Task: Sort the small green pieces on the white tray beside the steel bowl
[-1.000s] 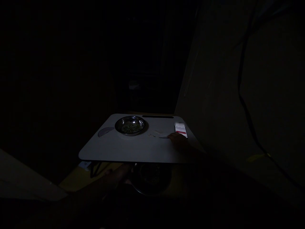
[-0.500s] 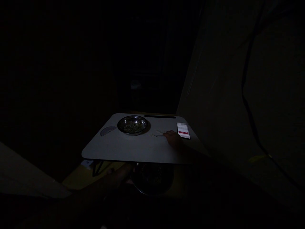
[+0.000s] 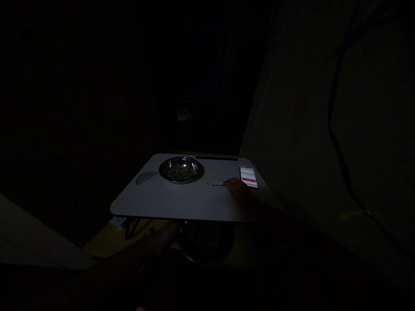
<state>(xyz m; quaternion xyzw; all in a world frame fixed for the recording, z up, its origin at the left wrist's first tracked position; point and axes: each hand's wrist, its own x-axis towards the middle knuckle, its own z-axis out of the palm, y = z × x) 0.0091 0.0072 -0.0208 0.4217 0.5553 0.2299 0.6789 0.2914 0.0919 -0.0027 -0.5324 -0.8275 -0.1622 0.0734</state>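
Observation:
My right hand [image 3: 238,188] rests low over the folding table [image 3: 155,203], closed on a thin pale strip [image 3: 217,185] whose kind is too dim to tell. The strip points left, with small green and pale bits [image 3: 207,182] by its tip. Below the table's near edge, my left hand [image 3: 173,231] is closed on the left rim of a dark metal bowl [image 3: 207,257]; scraps inside it are faint. A shiny steel bowl [image 3: 180,164] with chopped green pieces [image 3: 180,173] stands on the table, left of my right hand.
A lit phone [image 3: 249,178] lies on the table just beyond my right hand. A semicircular printed mark [image 3: 146,177] is at the left, and a dark slot [image 3: 217,158] runs along the back. A wall with a hanging cable [image 3: 337,147] rises on the right. Much of the room is dark.
My right hand has shifted slightly left with the strip, to the edge of the scattered bits, then drawn back a little. My left hand keeps its hold on the lower bowl.

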